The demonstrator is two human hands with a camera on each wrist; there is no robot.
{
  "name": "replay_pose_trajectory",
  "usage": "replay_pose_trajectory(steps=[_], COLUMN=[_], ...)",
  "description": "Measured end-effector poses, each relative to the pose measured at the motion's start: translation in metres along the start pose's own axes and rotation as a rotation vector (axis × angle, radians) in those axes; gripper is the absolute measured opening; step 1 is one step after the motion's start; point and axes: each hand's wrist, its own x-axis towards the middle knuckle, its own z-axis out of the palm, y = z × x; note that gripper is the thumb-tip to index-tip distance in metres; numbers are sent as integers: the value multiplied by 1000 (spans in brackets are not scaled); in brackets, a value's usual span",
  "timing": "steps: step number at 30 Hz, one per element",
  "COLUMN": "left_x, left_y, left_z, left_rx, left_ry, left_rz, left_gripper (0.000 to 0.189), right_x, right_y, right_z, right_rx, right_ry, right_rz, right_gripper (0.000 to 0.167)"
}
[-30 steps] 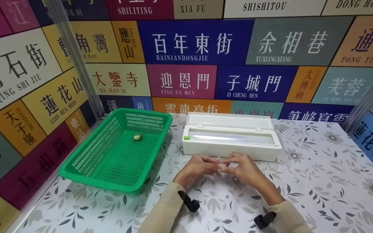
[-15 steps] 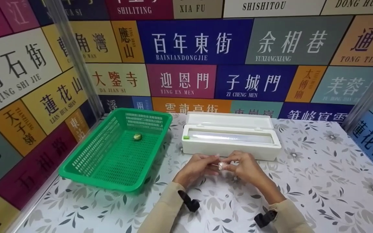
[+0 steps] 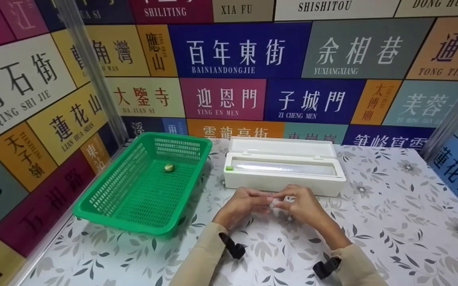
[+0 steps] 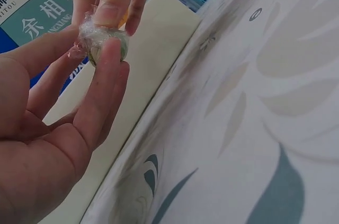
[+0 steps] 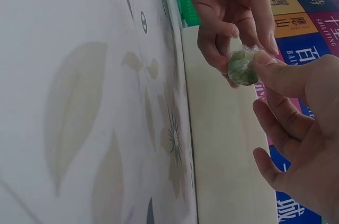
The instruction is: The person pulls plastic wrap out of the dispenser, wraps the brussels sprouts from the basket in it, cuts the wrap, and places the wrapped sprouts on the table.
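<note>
A small round green thing, wrapped in crumpled clear plastic film, is between my two hands; the film hides its exact kind. My left hand holds it from the left, with fingertips against its side in the left wrist view. My right hand pinches the film and the thing between thumb and fingers. Both hands are just in front of a white cling film box. Its lid is up, and a roll of clear film lies inside.
A green plastic basket with slotted walls stands to the left. One small round yellow-green thing lies in it. A green slider sits at the box's left end. Sign-patterned panels rise behind the flowered tablecloth.
Both hands stay in nearly the same place while their fingers shift around the wrapped thing. The left fingers have closed in on it since half a second ago. Box and basket have not moved.
</note>
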Motion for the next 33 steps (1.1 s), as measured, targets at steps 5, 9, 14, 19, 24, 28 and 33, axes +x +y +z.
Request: replay_pose_trajectory(steps=[5, 9, 14, 19, 24, 28, 33], left_x=[1, 2, 3, 3, 2, 1, 0], left_y=[-1, 0, 0, 0, 0, -1, 0], left_z=[1, 2, 2, 2, 3, 3, 4], left_rx=[-12, 5, 65, 101, 128, 140, 133], left_ry=[51, 129, 183, 199, 191, 173, 149], left_rz=[-19, -39, -31, -9, 17, 36, 51], left_gripper=[27, 27, 25, 23, 21, 21, 21], right_x=[1, 3, 4, 4, 3, 2, 4], right_y=[-1, -3, -6, -11, -13, -13, -12], right_z=[3, 0, -5, -5, -7, -6, -5], right_rx=[38, 72, 220, 306, 362, 409, 427], right_ry=[31, 31, -18, -41, -55, -76, -78], right_rz=[109, 183, 279, 395, 450, 490, 512], right_gripper=[18, 16, 21, 29, 30, 30, 29])
